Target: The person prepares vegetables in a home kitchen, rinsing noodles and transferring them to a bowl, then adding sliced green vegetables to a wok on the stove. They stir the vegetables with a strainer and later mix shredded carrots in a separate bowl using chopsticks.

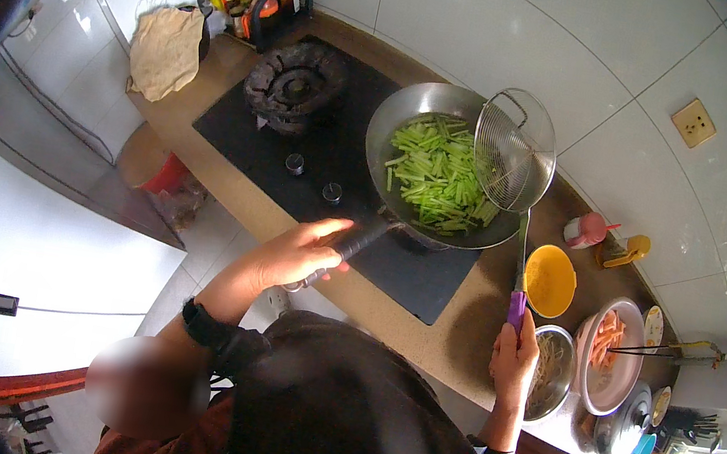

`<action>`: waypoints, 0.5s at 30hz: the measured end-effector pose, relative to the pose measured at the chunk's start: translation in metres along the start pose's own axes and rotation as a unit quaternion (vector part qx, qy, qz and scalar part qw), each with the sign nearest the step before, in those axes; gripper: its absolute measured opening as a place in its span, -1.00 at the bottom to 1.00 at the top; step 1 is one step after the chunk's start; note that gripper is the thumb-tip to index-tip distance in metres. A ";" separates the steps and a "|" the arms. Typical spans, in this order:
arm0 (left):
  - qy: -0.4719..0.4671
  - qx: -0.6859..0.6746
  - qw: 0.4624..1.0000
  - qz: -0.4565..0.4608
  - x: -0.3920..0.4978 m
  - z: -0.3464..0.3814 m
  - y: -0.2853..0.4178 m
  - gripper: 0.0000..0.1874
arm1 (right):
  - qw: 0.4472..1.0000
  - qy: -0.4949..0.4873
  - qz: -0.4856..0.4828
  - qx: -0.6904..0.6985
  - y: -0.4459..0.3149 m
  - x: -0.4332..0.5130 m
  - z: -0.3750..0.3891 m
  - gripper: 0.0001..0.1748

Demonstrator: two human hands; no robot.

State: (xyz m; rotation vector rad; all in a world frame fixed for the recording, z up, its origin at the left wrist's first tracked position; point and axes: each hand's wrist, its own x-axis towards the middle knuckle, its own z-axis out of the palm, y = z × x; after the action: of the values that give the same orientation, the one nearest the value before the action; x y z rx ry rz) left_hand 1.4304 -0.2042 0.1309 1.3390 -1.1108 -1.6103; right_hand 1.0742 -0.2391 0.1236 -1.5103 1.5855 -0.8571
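A metal wok [391,115] stands on the right side of the black gas hob [397,281], holding green vegetable strips [439,171] that look like celery. My left hand [303,253] is closed round the wok's dark wrapped handle [362,237]. In my right hand [517,356] is the purple grip of a wire-mesh skimmer [516,151]. The skimmer's round mesh overlaps the wok's right rim; whether they touch I cannot tell.
Right of the hob stand a yellow bowl [550,281], a metal bowl of pale shreds [549,374], a pink-white basin [627,372] with orange strips and chopsticks, and a lidded pot [623,421]. A second burner [296,84] and a condiment rack [270,2] are at left.
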 end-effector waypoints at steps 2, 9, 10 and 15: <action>0.000 -0.003 1.000 -0.001 0.000 0.000 0.000 -0.41 | 1.000 0.003 -0.007 -0.010 -0.001 0.001 0.000 -0.56; 0.005 0.001 1.000 -0.002 -0.001 0.003 0.005 -0.41 | 1.000 -0.004 0.024 0.001 0.001 0.001 0.001 -0.56; 0.006 0.002 1.000 -0.005 -0.001 0.004 0.007 -0.41 | 0.999 -0.007 0.037 -0.006 0.003 0.001 0.001 -0.56; 0.010 0.010 1.000 -0.021 -0.004 0.005 0.013 -0.41 | 1.000 -0.002 -0.017 0.000 0.008 0.003 0.004 -0.57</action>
State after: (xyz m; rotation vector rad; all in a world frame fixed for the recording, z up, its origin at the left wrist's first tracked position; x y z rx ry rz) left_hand 1.4265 -0.2040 0.1448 1.3971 -1.0974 -1.6163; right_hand 1.0739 -0.2409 0.1145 -1.5424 1.5619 -0.8731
